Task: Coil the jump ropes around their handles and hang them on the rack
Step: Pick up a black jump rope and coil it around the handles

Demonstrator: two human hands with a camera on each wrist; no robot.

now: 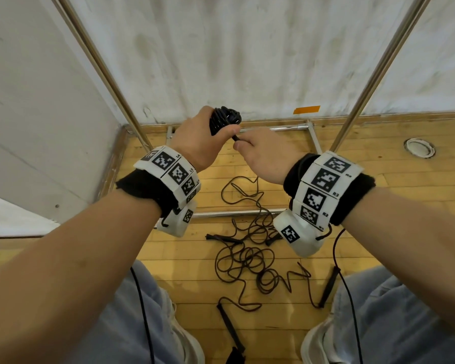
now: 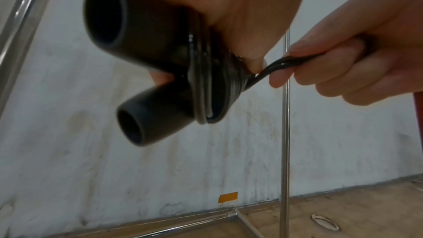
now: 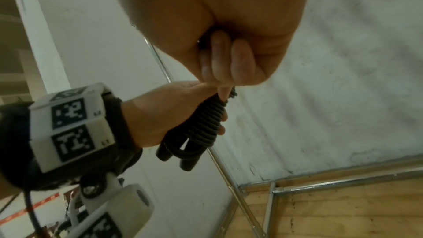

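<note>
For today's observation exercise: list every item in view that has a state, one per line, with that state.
Held jump rope: coiled round its paired handles.
Rope end: doubled, pulled out sideways.
Left hand: grips the bundle.
Right hand: pinches the rope end.
Floor ropes: loose, tangled.
Rack: standing.

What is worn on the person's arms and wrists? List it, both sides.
Both forearms are bare, with no sleeves. Each wrist has a black fabric cuff under a band of white blocks printed with black-and-white square codes: the left wrist band is labelled with L numbers, the right wrist band with R numbers. A white camera housing hangs under each wrist, and thin black cables trail from them.
</note>
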